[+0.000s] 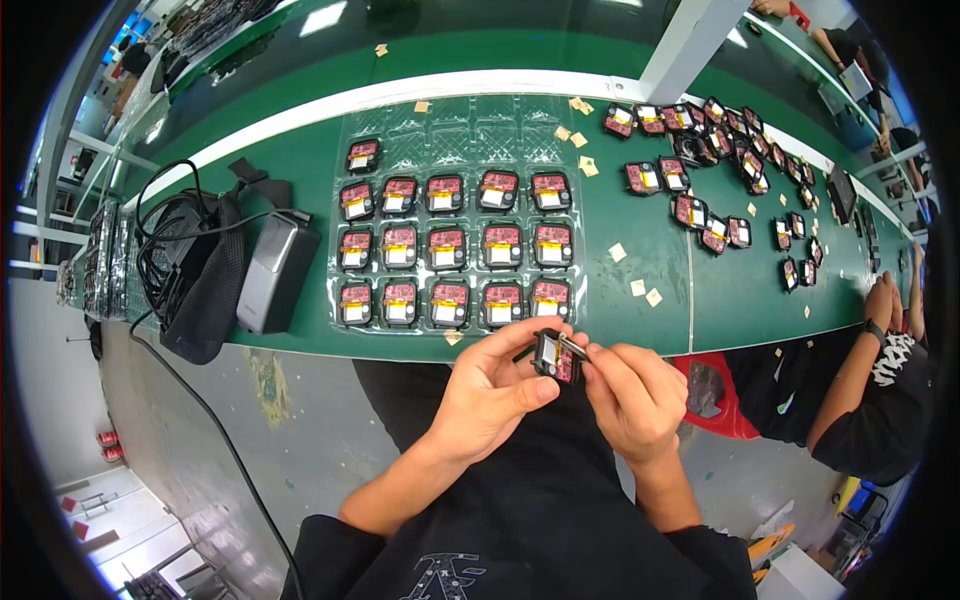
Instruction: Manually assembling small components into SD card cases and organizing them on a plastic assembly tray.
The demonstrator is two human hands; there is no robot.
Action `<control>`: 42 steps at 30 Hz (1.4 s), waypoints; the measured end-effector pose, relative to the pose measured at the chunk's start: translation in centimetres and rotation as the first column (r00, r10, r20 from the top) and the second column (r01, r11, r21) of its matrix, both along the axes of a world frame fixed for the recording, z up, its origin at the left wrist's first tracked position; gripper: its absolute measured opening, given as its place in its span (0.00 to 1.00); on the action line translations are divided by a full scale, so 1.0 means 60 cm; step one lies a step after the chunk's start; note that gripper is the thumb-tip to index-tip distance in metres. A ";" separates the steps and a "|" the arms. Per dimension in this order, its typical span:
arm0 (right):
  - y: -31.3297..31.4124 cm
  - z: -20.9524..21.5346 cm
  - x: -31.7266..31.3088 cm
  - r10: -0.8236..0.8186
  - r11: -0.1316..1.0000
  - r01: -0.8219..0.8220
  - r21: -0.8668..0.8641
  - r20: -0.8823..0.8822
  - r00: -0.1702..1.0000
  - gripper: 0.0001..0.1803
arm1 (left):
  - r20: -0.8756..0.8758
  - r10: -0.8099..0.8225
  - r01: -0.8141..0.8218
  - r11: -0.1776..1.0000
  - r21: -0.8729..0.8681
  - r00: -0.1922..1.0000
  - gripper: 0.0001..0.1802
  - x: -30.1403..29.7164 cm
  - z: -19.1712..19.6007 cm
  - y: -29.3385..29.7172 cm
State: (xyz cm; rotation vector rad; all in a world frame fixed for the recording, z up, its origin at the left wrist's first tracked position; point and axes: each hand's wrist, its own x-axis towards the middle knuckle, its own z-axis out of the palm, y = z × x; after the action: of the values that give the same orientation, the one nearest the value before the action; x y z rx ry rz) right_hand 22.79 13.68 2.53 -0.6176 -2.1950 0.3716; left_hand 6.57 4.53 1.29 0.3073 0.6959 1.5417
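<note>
My left hand (490,390) is closed around the edges of a small black device housing (556,358), held tilted in front of the table's near edge. A red circuit board and a pale block show inside it. Pinched in the fingers of my right hand (637,395) is a slim metallic stick-like piece (572,346), its far end against the housing's upper side; its exact kind is too small to make out. Just beyond my hands lies a clear plastic tray (425,215) with rows of similar open housings, each with a red board and a white-and-yellow block.
More housings (690,210) lie loose at the right, among small beige paper squares (617,252). On the left are a grey box-shaped device (275,270), a black pouch (205,300) and black cables (215,420). A co-worker's arm (850,375) rests at the table's right edge.
</note>
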 end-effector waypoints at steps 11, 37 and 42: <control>0.003 -0.001 0.001 0.012 0.995 -0.017 -0.102 -0.051 0.999 0.10 | 0.005 -0.007 0.007 1.000 0.004 1.000 0.34 0.003 0.000 -0.001; 0.002 -0.018 0.003 -0.001 1.000 0.001 0.008 -0.003 1.000 0.12 | -0.178 0.004 -0.013 0.999 -0.048 0.984 0.35 0.005 0.001 -0.004; -0.004 -0.025 -0.002 -0.013 1.000 0.013 -0.019 -0.039 0.999 0.12 | -0.166 0.014 -0.026 0.997 -0.071 0.986 0.35 0.009 0.003 -0.005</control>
State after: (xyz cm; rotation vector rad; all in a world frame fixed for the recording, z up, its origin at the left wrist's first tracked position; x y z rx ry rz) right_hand 22.64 13.45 1.04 -0.6294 -2.1510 0.3946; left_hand 7.08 4.24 1.49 0.3776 0.8852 1.5173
